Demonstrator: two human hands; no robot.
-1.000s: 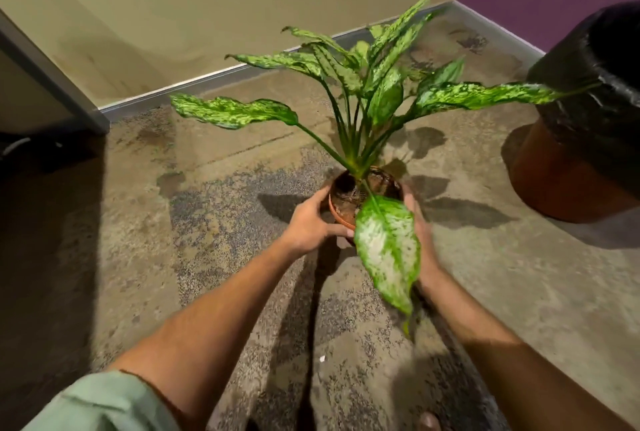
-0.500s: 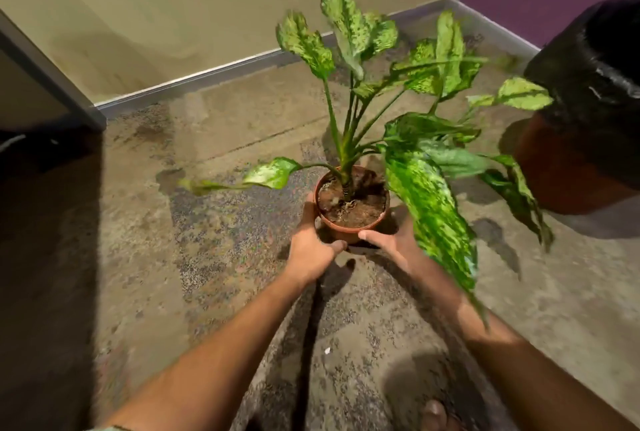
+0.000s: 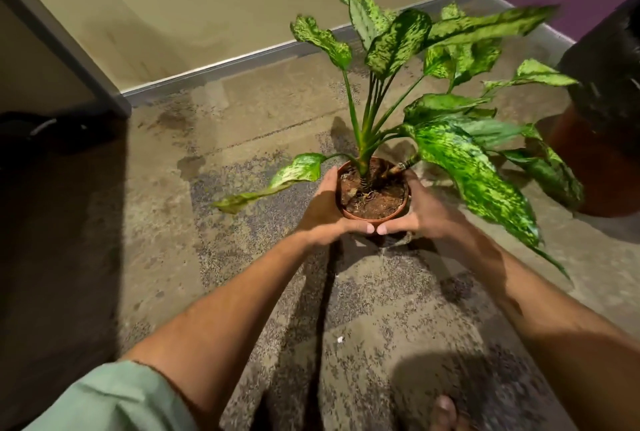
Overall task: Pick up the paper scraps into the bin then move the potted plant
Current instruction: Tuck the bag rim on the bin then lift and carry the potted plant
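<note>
We are observing the potted plant (image 3: 373, 193) sitting between both hands, its terracotta rim facing up and the soil showing. The left hand (image 3: 323, 211) is gripping the pot's left side, with its thumb curling round the near rim. The right hand (image 3: 427, 212) is gripping the pot's right side, its thumb likewise wrapping the near rim. The two thumb tips are nearly meeting just below the pot's near edge. The remaining fingers (image 3: 412, 176) of the right hand are reaching round the far right of the pot; those of the left hand are mostly hidden behind it. Both sets of fingers are closing narrowly on the pot. We cannot tell whether the pot's base is touching the floor (image 3: 242, 140) or hanging just above it.

The mottled green leaves are spreading up and to the right of the pot, one drooping leaf trailing to its left. A bin (image 3: 609, 112) lined with a black bag is standing to the right of the pot, near the leaf tips. One small white paper scrap (image 3: 340, 339) is lying on the floor nearer than the pot, between the forearms. A pale green sleeve (image 3: 114, 399) is showing at the lower left.
</note>
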